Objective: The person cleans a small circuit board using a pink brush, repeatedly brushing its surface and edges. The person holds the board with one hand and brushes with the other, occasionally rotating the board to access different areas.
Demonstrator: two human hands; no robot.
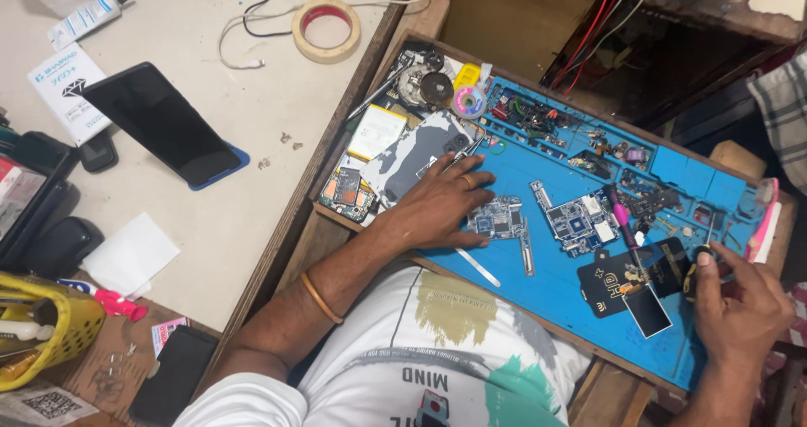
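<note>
Head view looks down on a blue work mat [555, 284] at the centre-right of the frame, set in a wooden tray beside a pale tabletop [210, 82] on the left. Left hand [441, 208] rests palm-down on the mat, fingers [475, 239] spread and flat, their tips touching the left edge of a small circuit board [498, 218] — it seems to be pinning the board rather than gripping it. A second, larger circuit board [576, 223] lies just to the right, apart from the hand. A thin metal pry strip [477, 266] lies on the mat just below the left hand.

Right hand [740, 309] sits at the lower right of the frame, fingers curled together around a small dark-and-yellow screwdriver [698, 269] (its tip is too small to make out). Just left of it lie a black card [630, 284] and a pink-handled tool [620, 217].

Upper middle of the mat holds loose parts, a phone back cover [412, 162] and a white battery [377, 131]. On the tabletop, upper left, a dark phone [160, 124] lies face-up, with a roll of masking tape [326, 28] above it.

To do this well, I judge the left hand should keep even, light pressure on the board's edge — away from the chips — so it cannot skate on the mat, while the right brings the driver down upright. Loosened screws would best go into a mat compartment, as the clutter nearby could swallow them.
</note>
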